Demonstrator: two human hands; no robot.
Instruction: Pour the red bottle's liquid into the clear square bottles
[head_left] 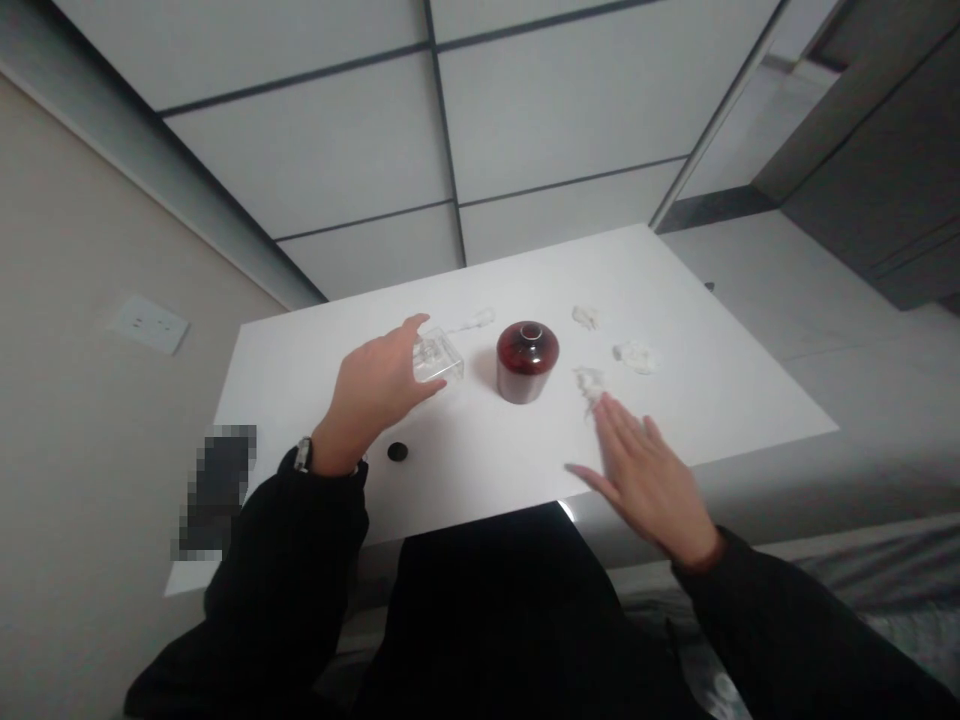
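Observation:
My left hand (382, 380) is curved around the left side of a clear plastic box (442, 355), thumb along the near edge and fingers at the far edge. My right hand (641, 465) is stretched flat, palm down, thumb apart, fingertips at a small white crumpled tuft (589, 382). It holds nothing. Between the hands stands a dark red, glossy round container (526, 362) with a silver-ringed top. Two more white crumpled pieces lie farther right, a small one (585, 317) and a larger one (636, 357).
A small black disc (397, 452) lies near my left wrist. Behind the box is a thin whitish piece (480, 318). A pixelated dark object (217, 490) sits at the left end of the white table (480, 480). White panels (375, 150) rise behind the table.

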